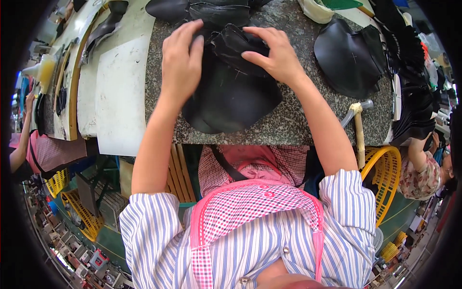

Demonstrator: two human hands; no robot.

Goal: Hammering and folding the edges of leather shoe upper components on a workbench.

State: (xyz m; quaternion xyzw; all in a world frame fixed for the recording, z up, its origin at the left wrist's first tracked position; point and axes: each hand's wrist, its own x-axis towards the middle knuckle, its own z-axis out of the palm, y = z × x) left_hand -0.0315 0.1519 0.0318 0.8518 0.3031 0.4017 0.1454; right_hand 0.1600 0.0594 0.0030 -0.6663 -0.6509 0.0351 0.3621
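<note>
Black leather pieces lie overlapped on the speckled stone slab in front of me, with pale cross marks on them. On their far part sits a folded bunch of black leather, its edges ruffled. My left hand is at the left side of this bunch, fingers stretched out and thumb apart. From the right, my right hand reaches over the bunch with index finger and thumb spread, the thumb resting at its edge. Neither hand is closed round a piece. More black leather lies just beyond my fingers.
Another black leather stack lies to the right on the stone slab. Near the slab's front right corner is a wooden-handled hammer. A yellow plastic basket stands below right. White board is at left. Other people work at both sides.
</note>
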